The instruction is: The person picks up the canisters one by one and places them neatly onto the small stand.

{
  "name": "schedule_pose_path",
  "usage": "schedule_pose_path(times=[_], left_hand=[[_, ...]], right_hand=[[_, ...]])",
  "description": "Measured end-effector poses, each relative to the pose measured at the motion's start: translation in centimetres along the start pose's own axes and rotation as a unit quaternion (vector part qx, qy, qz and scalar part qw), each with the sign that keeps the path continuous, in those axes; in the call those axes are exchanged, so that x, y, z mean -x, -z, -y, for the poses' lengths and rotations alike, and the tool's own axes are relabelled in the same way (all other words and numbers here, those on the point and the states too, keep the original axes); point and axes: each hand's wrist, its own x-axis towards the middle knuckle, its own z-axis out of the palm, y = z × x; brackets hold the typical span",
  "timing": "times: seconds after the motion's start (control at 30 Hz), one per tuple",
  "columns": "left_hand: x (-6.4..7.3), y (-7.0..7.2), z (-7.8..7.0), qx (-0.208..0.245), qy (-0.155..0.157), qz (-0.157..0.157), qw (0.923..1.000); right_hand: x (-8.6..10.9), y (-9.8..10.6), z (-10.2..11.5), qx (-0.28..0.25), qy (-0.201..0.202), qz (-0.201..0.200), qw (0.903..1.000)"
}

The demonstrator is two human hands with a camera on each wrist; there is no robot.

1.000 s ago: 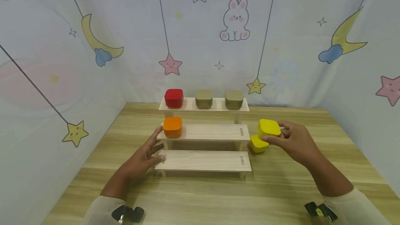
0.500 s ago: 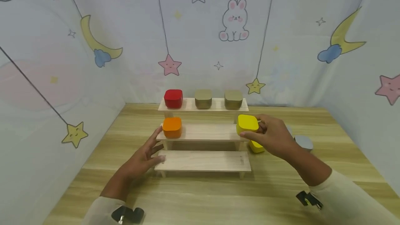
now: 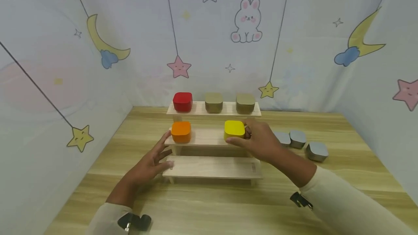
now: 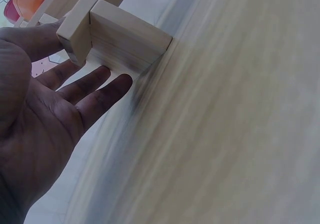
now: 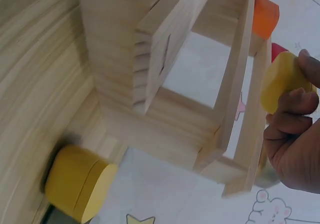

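My right hand (image 3: 262, 140) pinches a small yellow box (image 3: 234, 129) with rounded corners between thumb and fingers. It holds the box over the right part of the middle board of a three-step wooden stand (image 3: 209, 167). An orange box (image 3: 181, 132) of the same shape sits at that board's left end. My left hand (image 3: 147, 169) lies at the stand's left side, fingers spread and fairly straight, thumb at the lowest board and index finger by the middle one. In the left wrist view its fingers (image 4: 107, 96) reach beside the wooden end piece (image 4: 130, 31).
On the top board stand a red box (image 3: 183, 102) and two dull gold ones, left (image 3: 213, 102) and right (image 3: 245, 103). Silver boxes (image 3: 316, 151) lie on the table right of the stand. A second yellow box (image 5: 75, 181), hidden in the head view, is beside the stand.
My right hand has carried the yellow box leftward from beside the stand to over the middle board, uncovering the silver boxes. My left hand has stayed in place.
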Motion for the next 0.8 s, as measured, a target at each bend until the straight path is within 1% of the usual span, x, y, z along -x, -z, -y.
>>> schedule_pose_path(times=[0.2,0.27,0.5,0.63,0.8], left_hand=[[-0.1,0.2,-0.1,-0.002,-0.012,0.002,0.9999],[-0.1,0.2,0.0,0.001,-0.016,0.005,0.9999],[-0.1,0.0,0.1,0.000,-0.015,0.005,0.9999],[-0.2,0.0,0.1,0.000,-0.013,0.005,0.9999],[-0.2,0.0,0.1,0.000,-0.011,0.003,0.9999]], right_hand=[[-1.4,-1.5,1.4,-0.001,0.013,0.008,0.9999],[-1.7,-1.9,1.9,0.003,0.011,0.012,0.9999],[-2.6,-3.1,2.7,0.041,-0.025,0.020,0.9987],[-3.1,-3.6,3.0,0.048,-0.045,0.030,0.9974],[-3.4,-4.0,3.3,0.057,-0.056,0.035,0.9962]])
